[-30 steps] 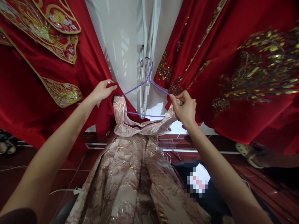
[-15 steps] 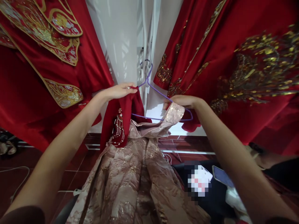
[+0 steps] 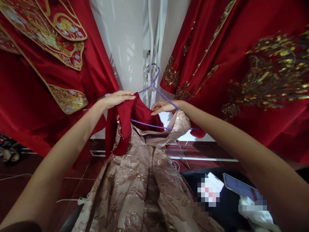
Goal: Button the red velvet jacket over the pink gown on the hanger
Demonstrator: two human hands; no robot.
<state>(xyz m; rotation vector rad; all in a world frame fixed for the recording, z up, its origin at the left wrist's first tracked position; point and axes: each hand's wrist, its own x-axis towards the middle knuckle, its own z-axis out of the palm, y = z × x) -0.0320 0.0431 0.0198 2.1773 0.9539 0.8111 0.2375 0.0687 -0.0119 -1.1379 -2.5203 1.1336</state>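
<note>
A pink and gold brocade dress [image 3: 142, 180] hangs from a purple wire hanger [image 3: 159, 93] hooked on a white railing [image 3: 154, 38]. A red beaded garment [image 3: 125, 125] lies over the hanger's left shoulder, on top of the dress. My left hand [image 3: 118, 98] grips the top edge of that red garment, fingers closed on the cloth. My right hand [image 3: 164, 107] rests on the red cloth beside the hanger's right wire, its fingers pinched on the fabric.
Large red embroidered gowns hang at the left [image 3: 48, 80] and right [image 3: 241, 74]. The floor is dark red tile [image 3: 79, 170]. A phone [image 3: 241, 187] and white cloth [image 3: 253, 214] lie on a dark surface at the lower right. Sandals [image 3: 9, 154] sit far left.
My left hand has drawn the red garment over the hanger's left shoulder, covering the dress strap. My right hand left the right strap and moved inward to the red cloth.
</note>
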